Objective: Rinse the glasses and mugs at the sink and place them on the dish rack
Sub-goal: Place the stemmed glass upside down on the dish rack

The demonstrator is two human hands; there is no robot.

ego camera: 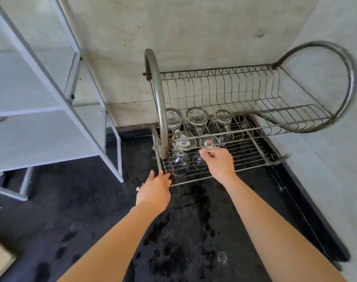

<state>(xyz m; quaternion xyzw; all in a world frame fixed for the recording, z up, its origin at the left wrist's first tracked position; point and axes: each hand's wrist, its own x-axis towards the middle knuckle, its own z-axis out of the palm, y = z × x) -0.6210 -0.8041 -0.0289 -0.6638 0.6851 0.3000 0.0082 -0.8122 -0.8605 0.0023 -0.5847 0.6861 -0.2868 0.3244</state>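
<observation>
- The stemmed glass [208, 141] I am handling is standing upside down in the front row of the dish rack's [160, 110] lower shelf, with its round foot pointing up just under the rack's front bar.
- My right hand [219, 164] is pinching the near edge of that foot, thumb and fingertips [204, 152] curling in on it. The bowl of the glass is showing just left of the hand, down on the wires.
- A second stemmed glass [179, 157] is standing upside down just beside the first, on its left and apart from my right hand.
- Behind these two, three more glasses [197, 117] are sitting upside down in a row at the back of the same shelf. I cannot tell from here whether any of them has a handle.
- My left hand [154, 190] is lying flat with the fingers straight and close together, and the fingertips are touching the front left corner of the rack's lower frame.
- The rack is sitting on a black table [81, 200], in the corner where two pale walls [193, 27] are meeting.
- Wet patches [196, 202] are darkening the table in front of the rack, between my two forearms.
- A white shelf unit [51, 110] is standing on the table to the left, apart from the rack.
</observation>
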